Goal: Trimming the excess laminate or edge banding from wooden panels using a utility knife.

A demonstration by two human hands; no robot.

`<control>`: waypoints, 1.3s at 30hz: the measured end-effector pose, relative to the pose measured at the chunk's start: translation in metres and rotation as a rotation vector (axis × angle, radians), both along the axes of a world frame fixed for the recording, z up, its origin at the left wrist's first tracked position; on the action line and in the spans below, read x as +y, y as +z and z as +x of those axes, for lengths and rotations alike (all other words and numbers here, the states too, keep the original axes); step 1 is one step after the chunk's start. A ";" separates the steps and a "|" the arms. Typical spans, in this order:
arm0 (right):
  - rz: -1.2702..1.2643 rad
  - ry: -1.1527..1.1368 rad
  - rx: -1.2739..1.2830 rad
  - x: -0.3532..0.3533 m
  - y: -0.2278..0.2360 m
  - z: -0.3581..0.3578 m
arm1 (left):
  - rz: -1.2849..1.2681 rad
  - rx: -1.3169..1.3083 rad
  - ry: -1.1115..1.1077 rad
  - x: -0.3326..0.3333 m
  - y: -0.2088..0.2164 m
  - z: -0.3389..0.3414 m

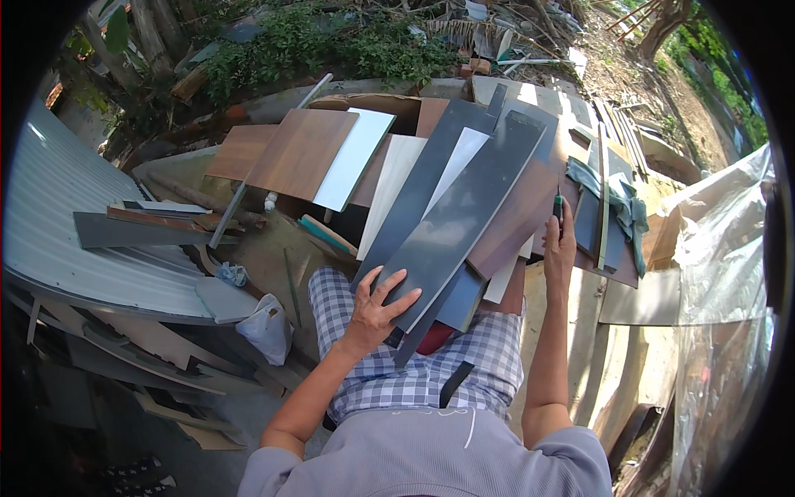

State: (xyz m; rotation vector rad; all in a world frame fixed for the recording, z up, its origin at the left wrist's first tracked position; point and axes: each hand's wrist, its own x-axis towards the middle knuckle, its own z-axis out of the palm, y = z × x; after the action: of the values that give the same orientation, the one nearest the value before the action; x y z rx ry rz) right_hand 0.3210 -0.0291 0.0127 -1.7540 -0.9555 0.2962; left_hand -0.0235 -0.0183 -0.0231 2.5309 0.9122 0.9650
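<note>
A long dark grey board slants away from my lap across a pile of other boards. My left hand lies on its near end, fingers spread over the surface. Over on the right, my right hand is closed round a slim tool with a black and green handle. A thin pointed tip sticks up from that handle; its exact kind is too small to tell. Beneath the grey board are a brown board, a second dark board and a white strip.
Brown wood-grain panels and a pale blue-white panel lie at the far left of the pile. A grey-blue cloth drapes over boards at right. Corrugated sheet stands left, near a white plastic bag. Clear plastic sheeting hangs at right.
</note>
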 end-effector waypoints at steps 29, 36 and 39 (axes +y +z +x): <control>-0.169 0.317 -0.507 0.058 0.025 -0.086 | -0.239 0.016 0.142 -0.006 -0.007 -0.050; -0.145 0.235 -0.635 0.063 0.000 -0.095 | -0.673 -0.523 0.665 0.092 -0.070 -0.121; -0.142 0.205 -0.657 0.060 -0.002 -0.092 | -0.798 -0.939 0.814 0.164 -0.079 -0.121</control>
State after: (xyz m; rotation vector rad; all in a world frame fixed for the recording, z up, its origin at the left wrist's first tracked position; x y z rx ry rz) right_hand 0.2290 0.0309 0.0104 -1.9236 -1.6205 -0.1031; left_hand -0.1449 0.1454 -0.1023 0.8385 1.5439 1.3943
